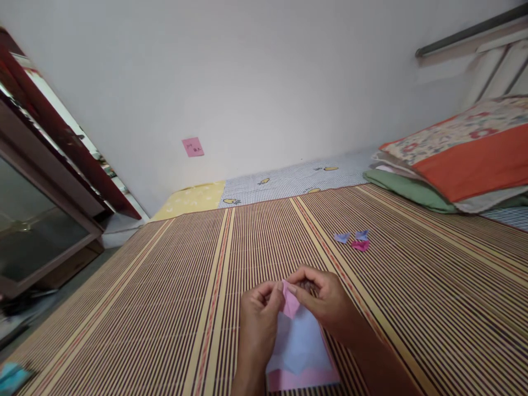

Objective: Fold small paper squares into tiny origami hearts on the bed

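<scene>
Between my two hands is a small folded piece of pink paper [291, 306], its pointed top pinched at the fingertips. My left hand [260, 319] is closed on its left edge, thumb and forefinger together. From the other side my right hand [319, 294] grips the right edge between thumb and fingers. Directly beneath lie flat sheets of paper, a pale blue one [300, 342] over a pink one [305, 379]. Farther off to the right rest three little folded paper pieces: a lavender one [342, 237], a blue one [362, 235] and a magenta one [360, 246].
A striped bamboo mat [173, 291] covers the bed. Folded bedding and an orange floral pillow [482, 154] are stacked at the back right. A pink note [193, 147] is stuck on the wall. Something turquoise [14, 378] lies at the lower left, near a glass-fronted cabinet [33, 220].
</scene>
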{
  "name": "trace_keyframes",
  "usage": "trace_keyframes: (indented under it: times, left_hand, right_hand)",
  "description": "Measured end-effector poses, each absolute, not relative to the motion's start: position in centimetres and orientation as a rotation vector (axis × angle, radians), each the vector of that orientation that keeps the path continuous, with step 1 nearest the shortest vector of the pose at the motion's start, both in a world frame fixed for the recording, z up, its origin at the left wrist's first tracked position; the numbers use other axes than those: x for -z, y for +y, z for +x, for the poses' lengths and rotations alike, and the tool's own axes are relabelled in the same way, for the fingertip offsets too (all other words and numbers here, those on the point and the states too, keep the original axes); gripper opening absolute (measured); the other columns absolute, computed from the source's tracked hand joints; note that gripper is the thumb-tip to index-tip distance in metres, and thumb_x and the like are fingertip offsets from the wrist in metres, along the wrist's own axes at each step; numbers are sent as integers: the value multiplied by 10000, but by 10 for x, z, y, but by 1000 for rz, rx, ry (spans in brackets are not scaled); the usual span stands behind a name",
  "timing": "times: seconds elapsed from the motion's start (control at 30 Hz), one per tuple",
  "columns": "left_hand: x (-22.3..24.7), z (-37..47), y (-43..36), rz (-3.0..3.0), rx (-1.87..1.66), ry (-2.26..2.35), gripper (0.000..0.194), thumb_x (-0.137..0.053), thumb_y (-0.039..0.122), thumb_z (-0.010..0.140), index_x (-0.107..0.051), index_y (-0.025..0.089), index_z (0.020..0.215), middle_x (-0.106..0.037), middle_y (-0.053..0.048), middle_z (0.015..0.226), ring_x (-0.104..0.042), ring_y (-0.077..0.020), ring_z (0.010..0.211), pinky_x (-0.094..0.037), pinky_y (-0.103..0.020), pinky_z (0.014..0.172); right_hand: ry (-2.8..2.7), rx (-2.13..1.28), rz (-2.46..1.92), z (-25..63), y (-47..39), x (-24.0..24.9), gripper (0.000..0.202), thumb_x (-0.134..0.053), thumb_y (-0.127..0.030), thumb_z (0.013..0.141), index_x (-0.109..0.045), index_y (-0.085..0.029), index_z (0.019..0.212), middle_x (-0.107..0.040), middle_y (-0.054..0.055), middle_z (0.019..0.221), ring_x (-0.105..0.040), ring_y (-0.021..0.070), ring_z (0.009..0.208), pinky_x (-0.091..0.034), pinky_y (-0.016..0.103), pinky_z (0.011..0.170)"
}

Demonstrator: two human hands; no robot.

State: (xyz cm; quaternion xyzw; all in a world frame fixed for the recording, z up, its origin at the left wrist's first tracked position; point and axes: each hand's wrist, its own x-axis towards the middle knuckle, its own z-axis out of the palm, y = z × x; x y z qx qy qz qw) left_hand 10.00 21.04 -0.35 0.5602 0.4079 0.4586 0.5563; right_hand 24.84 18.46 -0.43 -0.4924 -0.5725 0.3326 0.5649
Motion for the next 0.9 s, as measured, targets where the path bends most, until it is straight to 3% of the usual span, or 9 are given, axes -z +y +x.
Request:
trace_keyframes:
  times: [0.17, 0.33, 0.57, 0.9]
  left_hand:
    - [2, 101, 208, 1321, -1075, 888, 283, -765, 417, 813, -764, 147, 732, -609, -2, 613, -524, -135, 599, -391, -227, 568]
    - [1, 97, 211, 1279, -1048, 867, 353, -785, 451, 783, -712, 142, 630, -619, -12, 593, -522, -131, 574, -394, -228, 556]
    - [2, 94, 211, 1303, -1002, 867, 308, -787, 433, 793, -785, 134, 720, -595, -10, 608, -476, -118, 577, -364, -225, 547]
    - [2, 96, 212, 1320, -1018, 905, 313, -792, 416, 782, -749, 133, 655, -573, 5, 584, -469, -116, 575, -353, -217, 537]
  right_hand:
    - [-1320, -755, -1157, 250, 185, 5, 129, -684, -286, 844, -726, -192, 767, -599, -25, 605, -488, 127, 532, -371, 243, 489]
    - [-1272, -965, -1052, 254, 188, 13, 153, -677, -309, 863, -717, -182, 788, -632, -6, 680, -555, 144, 629, -415, 254, 572]
    - [-1126, -1216, -929, 256, 190, 15, 147, -733, -314, 823, -687, -180, 785, -640, -13, 721, -581, 139, 681, -443, 256, 646]
    - [-1197, -973, -1083, 247, 192, 18, 130, -671, -268, 831, -639, -176, 745, -540, -37, 632, -483, 125, 592, -364, 245, 545]
